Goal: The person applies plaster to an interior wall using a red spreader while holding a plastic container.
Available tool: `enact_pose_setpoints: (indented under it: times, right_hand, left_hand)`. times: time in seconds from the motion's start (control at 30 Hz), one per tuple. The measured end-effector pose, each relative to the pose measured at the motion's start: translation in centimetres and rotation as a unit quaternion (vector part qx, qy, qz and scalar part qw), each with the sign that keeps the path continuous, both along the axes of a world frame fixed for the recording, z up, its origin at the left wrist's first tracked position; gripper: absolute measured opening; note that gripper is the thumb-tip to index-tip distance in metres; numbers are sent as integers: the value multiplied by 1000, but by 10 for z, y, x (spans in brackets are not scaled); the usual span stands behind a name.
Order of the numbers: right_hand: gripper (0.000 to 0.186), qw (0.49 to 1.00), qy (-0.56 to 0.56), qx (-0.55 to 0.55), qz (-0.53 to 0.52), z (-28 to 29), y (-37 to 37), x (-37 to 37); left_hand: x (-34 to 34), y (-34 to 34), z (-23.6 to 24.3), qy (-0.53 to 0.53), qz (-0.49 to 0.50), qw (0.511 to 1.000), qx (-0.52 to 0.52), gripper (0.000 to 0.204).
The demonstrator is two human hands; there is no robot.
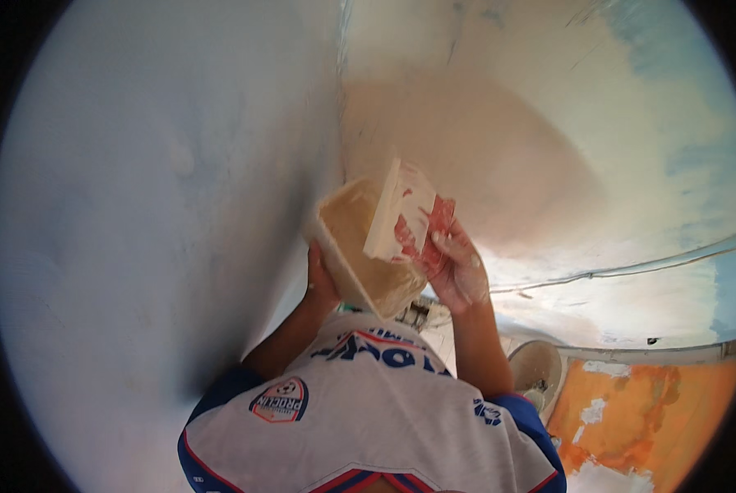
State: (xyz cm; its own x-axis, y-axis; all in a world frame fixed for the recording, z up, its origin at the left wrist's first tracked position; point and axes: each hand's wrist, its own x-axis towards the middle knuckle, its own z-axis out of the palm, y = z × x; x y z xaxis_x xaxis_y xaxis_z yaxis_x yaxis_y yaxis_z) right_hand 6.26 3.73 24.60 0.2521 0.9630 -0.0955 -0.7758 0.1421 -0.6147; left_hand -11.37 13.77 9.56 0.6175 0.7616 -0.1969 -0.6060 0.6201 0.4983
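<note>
My left hand (323, 283) grips the long near-left side of a cream-coloured, rectangular, open-topped tub (345, 267); most of its fingers are hidden, so I cannot tell how far they reach beneath. The tub is tilted in front of my chest, with pale smears along its inner walls. My right hand (462, 275) is closed around the red end of a flat, straight-edged spreading tool (409, 205), its broad face coated with cream paste, thumb lying on top. The tool stands across the tub's right side in my view; I cannot tell whether it touches the rim. Pale flecks dot my right hand. Beyond the tub, a smooth grey wall (154, 205) meets a cream wall (631, 156) with a brownish area. My white shirt with blue sleeves (384, 419) fills the bottom, and a round, beige-rimmed container (516, 359) is at lower right.
</note>
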Motion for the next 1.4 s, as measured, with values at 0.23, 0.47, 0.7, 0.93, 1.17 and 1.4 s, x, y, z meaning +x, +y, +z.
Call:
enact_pose_setpoints:
  times: [0.23, 0.47, 0.7, 0.93, 1.17, 1.4]
  right_hand:
    - [49, 979, -138, 104, -113, 57, -9, 21]
    - [37, 893, -280, 248, -251, 158, 9, 49]
    - [33, 852, -348, 290, -262, 249, 32, 43]
    - [24, 626, -544, 354, -433, 281, 78, 29]
    - [37, -36, -767, 264, -584, 321, 142, 37]
    - [38, -128, -895, 175, -390, 240, 171, 51]
  left_hand:
    - [14, -6, -17, -89, -53, 994, 16, 83]
    - [21, -3, -34, -108, -77, 991, 15, 85]
    - [25, -3, -42, -127, -89, 988, 26, 86]
    - [18, -4, -44, -139, -87, 986, 36, 85]
    - [13, 1, -55, -110, -80, 990, 27, 82]
    - [10, -4, -42, -117, -88, 989, 15, 81]
